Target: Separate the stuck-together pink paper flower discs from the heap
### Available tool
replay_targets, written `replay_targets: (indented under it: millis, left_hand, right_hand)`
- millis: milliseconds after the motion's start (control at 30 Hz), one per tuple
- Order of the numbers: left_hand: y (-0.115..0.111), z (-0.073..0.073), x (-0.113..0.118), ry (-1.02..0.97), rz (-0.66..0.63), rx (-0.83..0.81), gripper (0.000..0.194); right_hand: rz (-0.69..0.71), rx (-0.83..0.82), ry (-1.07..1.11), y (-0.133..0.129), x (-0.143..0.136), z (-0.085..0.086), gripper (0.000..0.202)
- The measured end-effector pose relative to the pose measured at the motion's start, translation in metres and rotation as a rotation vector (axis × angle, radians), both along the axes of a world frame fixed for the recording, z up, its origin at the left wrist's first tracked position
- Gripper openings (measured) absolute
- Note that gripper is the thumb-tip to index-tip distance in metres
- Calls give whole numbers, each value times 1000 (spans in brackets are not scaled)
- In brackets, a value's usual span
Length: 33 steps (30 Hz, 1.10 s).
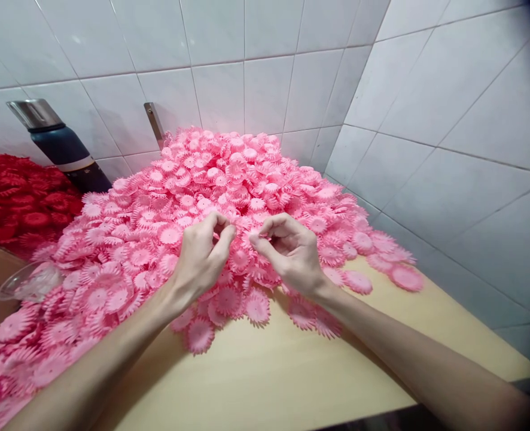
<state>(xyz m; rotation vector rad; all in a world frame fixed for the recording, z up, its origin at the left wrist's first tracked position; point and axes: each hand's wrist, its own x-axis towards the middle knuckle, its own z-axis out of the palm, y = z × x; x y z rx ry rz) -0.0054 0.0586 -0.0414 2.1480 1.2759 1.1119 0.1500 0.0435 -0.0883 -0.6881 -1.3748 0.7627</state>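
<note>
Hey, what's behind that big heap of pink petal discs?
Behind the pink heap are the tiled wall, a metal strip against it and, at left, a dark blue bottle. The heap hides the strip's lower end and the bottle's base.

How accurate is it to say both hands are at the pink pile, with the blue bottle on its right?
The head view shows the blue bottle left of the pink pile, not right; the left hand and right hand are indeed at it.
</note>
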Motion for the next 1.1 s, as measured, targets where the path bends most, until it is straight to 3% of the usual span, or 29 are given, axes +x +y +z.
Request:
replay_targets:
  millis: [167,300,400,533,600,833,1100]
  left_hand:
    - [2,2,1,-93,31,-83,16]
    - [22,7,-21,-321,143,-105,10]
    - [33,11,-33,-235,177,-60,17]
    - [32,11,-32,-82,169,16,19]
    - [29,10,-29,-49,109,31,17]
    - [17,8,-22,26,-291,-46,14]
    - [8,-1,-13,28,-379,-164,18]
  right_hand:
    - [-8,51,6,-1,0,-3,14]
    - [-21,78,-13,-2,4,-3,18]
    - [22,35,-59,2,7,-4,19]
    - [41,-25,-99,7,8,-5,18]
    - [53,-39,-89,8,8,-5,16]
    - [37,-89,-102,7,7,-8,8]
    - [43,-107,-113,7,7,-9,20]
